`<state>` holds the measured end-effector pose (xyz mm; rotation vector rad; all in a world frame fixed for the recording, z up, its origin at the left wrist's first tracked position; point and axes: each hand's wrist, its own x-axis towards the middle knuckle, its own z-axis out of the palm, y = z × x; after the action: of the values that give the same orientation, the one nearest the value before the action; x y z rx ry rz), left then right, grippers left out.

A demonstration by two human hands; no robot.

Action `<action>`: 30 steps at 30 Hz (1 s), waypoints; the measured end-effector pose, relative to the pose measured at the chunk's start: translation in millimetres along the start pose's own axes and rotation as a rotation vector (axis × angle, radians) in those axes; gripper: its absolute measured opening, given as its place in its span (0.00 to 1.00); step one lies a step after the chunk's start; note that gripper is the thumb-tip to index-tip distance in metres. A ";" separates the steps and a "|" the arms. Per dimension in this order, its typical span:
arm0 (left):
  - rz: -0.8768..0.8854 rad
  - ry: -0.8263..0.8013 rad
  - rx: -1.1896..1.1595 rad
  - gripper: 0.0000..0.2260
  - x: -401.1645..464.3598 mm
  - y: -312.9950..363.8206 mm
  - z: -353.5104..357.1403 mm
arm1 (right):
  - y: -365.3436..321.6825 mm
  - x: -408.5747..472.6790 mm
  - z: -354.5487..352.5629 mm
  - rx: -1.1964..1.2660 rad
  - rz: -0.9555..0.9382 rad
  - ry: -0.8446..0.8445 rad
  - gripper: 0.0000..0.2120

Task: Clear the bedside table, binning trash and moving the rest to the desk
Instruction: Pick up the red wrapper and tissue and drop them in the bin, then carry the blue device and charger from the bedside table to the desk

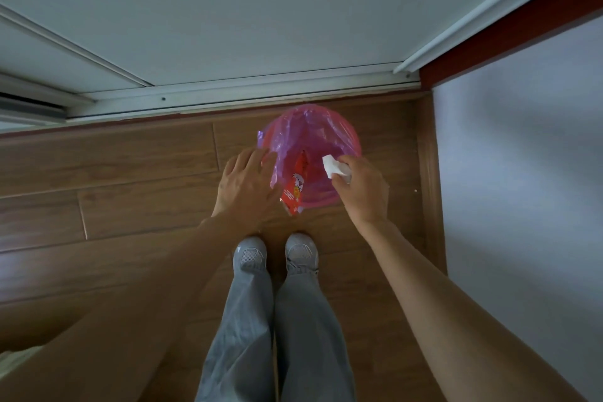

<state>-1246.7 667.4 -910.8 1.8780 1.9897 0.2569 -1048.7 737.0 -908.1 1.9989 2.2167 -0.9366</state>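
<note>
Bin: round pink plastic bin (pixel 354 143) lined with a thin pink-purple plastic bag (pixel 287 140), standing on the brown wooden plank floor (pixel 130 173) at twelve o'clock from the grey mesh shoes (pixel 249 254), close to the white door sill (pixel 228 91).
Tissue: crumpled white paper tissue (pixel 331 166), pinched in the right hand (pixel 362 186), held over the bin's four o'clock rim.
Wrapper: red printed snack wrapper (pixel 295 189), lying half in the bin, its lower end hanging over the seven o'clock rim.
Left hand: left hand (pixel 248 186) with fingers spread and straight, over the liner at nine o'clock; whether it touches the liner is hard to tell.
Risk, tissue: light paper let go so near the rim may drift or catch the edge and fall to the floor.
Risk, wrapper: a nudge from either hand could tip it out.
Risk, liner: pressing down at nine o'clock may drag the loose bag into the bin or narrow the mouth.
</note>
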 end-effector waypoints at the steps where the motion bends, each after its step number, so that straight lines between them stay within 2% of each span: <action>1: 0.018 0.031 0.010 0.20 -2.1 -1.3 -2.7 | -3.0 5.5 7.0 -0.022 0.001 -0.023 0.14; 6: -0.013 0.073 0.016 0.20 -13.8 -7.9 -16.6 | -13.0 19.4 39.6 -0.144 -0.020 -0.256 0.21; 8: -0.054 0.056 0.022 0.20 -19.5 -11.5 -23.4 | -18.6 18.2 39.1 -0.172 -0.033 -0.282 0.22; 14: -0.175 0.051 0.040 0.16 -31.3 -7.2 -74.8 | -59.2 -4.9 -28.9 -0.144 -0.217 -0.096 0.19; 21: -0.294 0.124 -0.019 0.21 -55.6 51.6 -217.3 | -131.9 -75.8 -160.6 -0.159 -0.364 0.037 0.20; 26: -0.358 0.218 -0.008 0.15 -89.7 90.2 -311.7 | -193.2 -140.4 -237.3 -0.153 -0.432 0.086 0.26; 30: -0.392 0.252 -0.001 0.19 -121.8 118.6 -377.7 | -233.8 -185.5 -278.6 -0.121 -0.454 0.089 0.21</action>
<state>-1286.3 606.9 -503.0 1.4693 2.4703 0.3957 -1123.3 689.3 -509.6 1.5434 2.7669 -0.7212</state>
